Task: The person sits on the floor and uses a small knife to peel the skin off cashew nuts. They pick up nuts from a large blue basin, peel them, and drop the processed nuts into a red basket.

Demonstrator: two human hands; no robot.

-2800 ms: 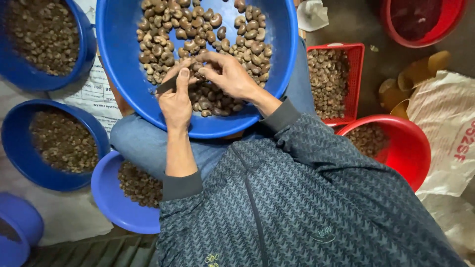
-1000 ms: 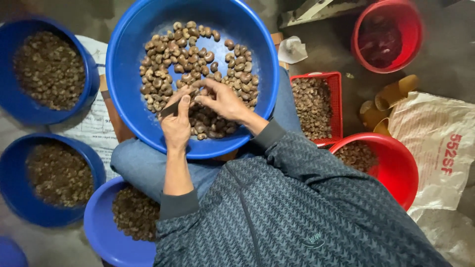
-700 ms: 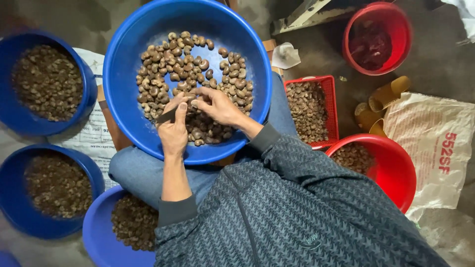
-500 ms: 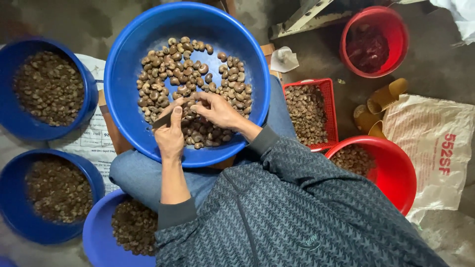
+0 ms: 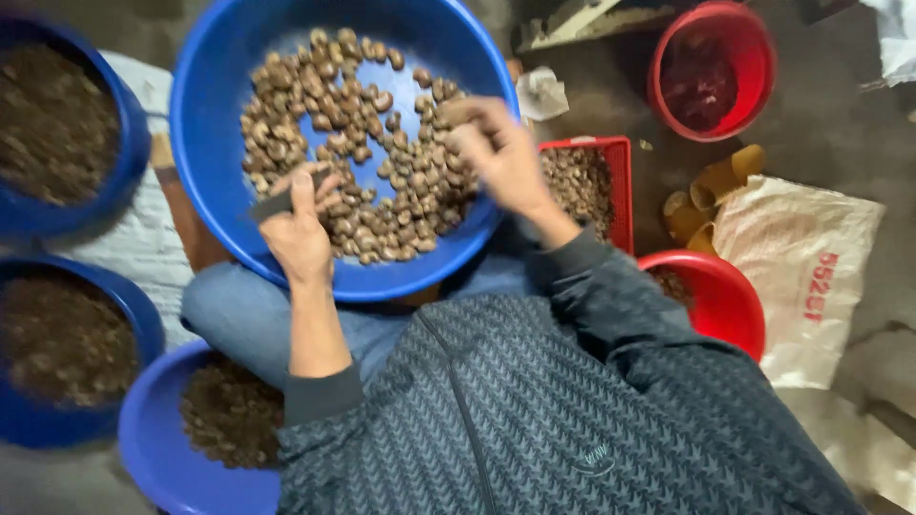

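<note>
L hand (image 5: 301,234) grips a small dark knife (image 5: 279,202) over the big blue bowl (image 5: 215,143); R hand (image 5: 496,153) pinches shut at its right rim, can't tell on what.

left hand (image 5: 301,234): fist closed, thumb up, forearm bare to the cuff
right hand (image 5: 496,153): blurry, fingers curled, arm bent

Big bright blue basin (image 5: 219,143) full of tan-brown nuts (image 5: 382,162), more blue bowls (image 5: 143,448) with dark brown bits. Red tray (image 5: 625,191) and red tubs (image 5: 711,305) on the other side. Jacket (image 5: 534,420) is dark grey-blue with a herringbone pattern. White sack (image 5: 801,277), red print.
</note>
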